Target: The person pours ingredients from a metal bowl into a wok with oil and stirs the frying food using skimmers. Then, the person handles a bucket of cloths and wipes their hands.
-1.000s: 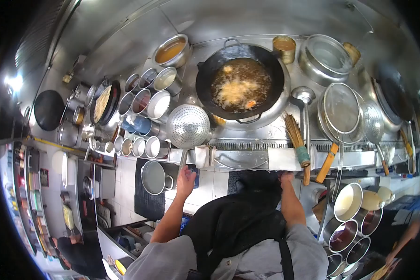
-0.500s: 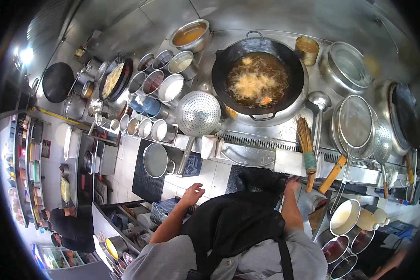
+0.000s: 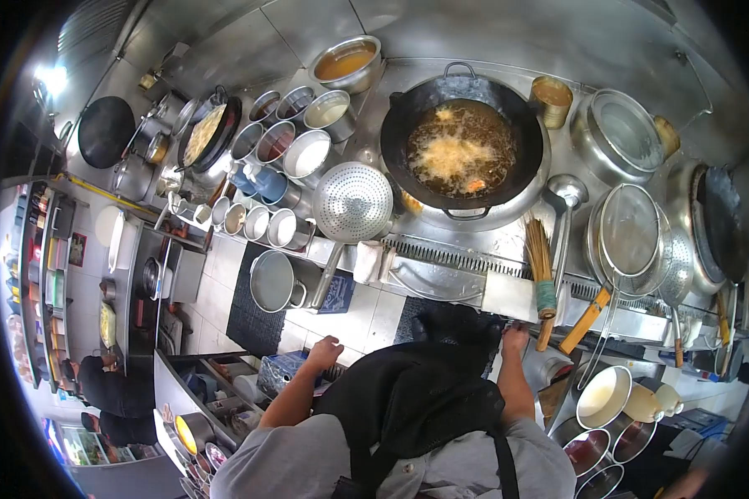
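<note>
My left hand [image 3: 324,353] hangs in the air over the floor, its fingers loosely bent and partly apart, with nothing visible in it. My right hand [image 3: 514,336] is at the stove's front edge, below a folded white cloth [image 3: 508,295] and near the handle of a bamboo brush [image 3: 544,266]. Its fingers are small and partly hidden, so I cannot make out a grip. Ahead of me a black wok [image 3: 395,158] holds bubbling oil with pale battered food [image 3: 456,158] frying in it. A perforated skimmer [image 3: 353,202] rests to its left.
Metal containers of sauces and powders [image 3: 306,156] stand left of the wok. A metal pot [image 3: 273,281] is below them. On the right lie a ladle [image 3: 568,191], strainers [image 3: 630,229] and stacked bowls [image 3: 624,129]. People in dark clothing [image 3: 112,391] are at far left.
My left hand has shifted slightly left and down in view, and my right hand a little left. The camera view has tilted slightly. The food keeps bubbling in the wok.
</note>
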The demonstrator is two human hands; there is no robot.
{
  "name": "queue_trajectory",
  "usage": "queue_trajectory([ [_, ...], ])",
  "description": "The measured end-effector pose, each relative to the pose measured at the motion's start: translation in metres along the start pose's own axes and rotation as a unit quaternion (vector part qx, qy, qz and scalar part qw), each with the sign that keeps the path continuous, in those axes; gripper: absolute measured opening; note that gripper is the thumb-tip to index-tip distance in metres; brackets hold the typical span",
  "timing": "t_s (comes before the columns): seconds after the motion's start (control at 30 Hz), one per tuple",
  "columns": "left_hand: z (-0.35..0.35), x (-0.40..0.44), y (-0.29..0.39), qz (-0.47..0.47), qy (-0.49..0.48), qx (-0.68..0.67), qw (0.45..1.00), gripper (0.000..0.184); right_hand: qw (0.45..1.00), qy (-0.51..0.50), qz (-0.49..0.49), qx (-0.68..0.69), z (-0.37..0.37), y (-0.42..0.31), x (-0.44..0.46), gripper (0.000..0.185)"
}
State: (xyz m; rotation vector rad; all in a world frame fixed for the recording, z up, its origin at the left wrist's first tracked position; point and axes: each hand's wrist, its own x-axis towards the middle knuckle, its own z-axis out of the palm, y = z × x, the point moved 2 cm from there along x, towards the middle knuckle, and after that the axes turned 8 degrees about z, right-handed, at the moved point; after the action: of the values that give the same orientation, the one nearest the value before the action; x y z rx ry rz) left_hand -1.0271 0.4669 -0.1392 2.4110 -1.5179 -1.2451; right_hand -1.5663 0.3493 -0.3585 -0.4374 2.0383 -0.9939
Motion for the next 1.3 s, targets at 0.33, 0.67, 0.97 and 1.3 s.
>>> queue_trajectory([
  [0.33,-0.060,0.017,0.367,0.561,0.249,0.059,0.787,0.024,1.000,-0.006,-0.002,0.016,0.005,0.026,0.024,0.009],
  [0.67,-0.038,0.101,0.438,0.504,0.284,0.089,0.811,0.017,0.966,0.022,-0.223,-0.132,0.014,0.086,0.067,0.023],
  [0.97,-0.034,0.108,0.433,0.499,0.291,0.104,0.810,0.011,0.990,-0.047,-0.090,-0.098,0.024,0.136,0.107,0.006],
  [1.3,-0.014,0.070,0.413,0.463,0.303,0.075,0.830,0.042,0.921,-0.223,0.266,0.175,0.000,0.036,0.057,0.006],
])
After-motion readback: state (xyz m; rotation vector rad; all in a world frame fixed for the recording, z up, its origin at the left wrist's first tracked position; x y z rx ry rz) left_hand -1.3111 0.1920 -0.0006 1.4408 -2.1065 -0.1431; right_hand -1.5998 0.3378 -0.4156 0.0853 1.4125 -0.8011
